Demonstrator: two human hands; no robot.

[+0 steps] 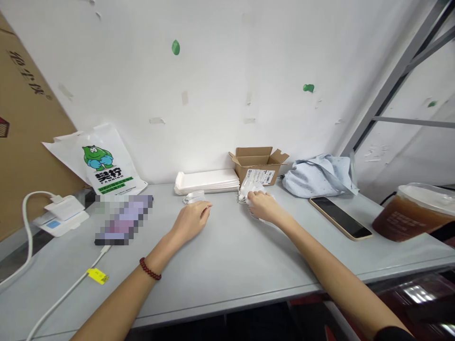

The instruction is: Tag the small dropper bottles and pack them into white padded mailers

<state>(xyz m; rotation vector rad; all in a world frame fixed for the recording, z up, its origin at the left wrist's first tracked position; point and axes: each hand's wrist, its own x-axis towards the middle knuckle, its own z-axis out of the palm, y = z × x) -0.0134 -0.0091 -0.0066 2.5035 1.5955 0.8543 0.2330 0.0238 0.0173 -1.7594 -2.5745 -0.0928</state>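
Note:
Beyond the middle of the desk, my right hand (pixel 265 206) is closed on a clear plastic packet (pixel 253 185) with something white in it, in front of an open cardboard box (pixel 254 158). My left hand (pixel 192 220) rests low over the desk, fingers curled and thumb against them. What it holds, if anything, is hidden. Just behind it lies a small clear packet (pixel 195 195), its contents too small to name. A stack of flat white sleeves or envelopes (pixel 209 181) lies behind the hands, against the wall.
To the left are a white printed bag (pixel 106 163), a phone (pixel 124 220) on a white cable (pixel 64 298) and a white charger (pixel 66 215). On the right sit a pale blue cloth bag (pixel 316 176), a dark-screened phone (pixel 340 218) and a lidded drink cup (pixel 408 215).

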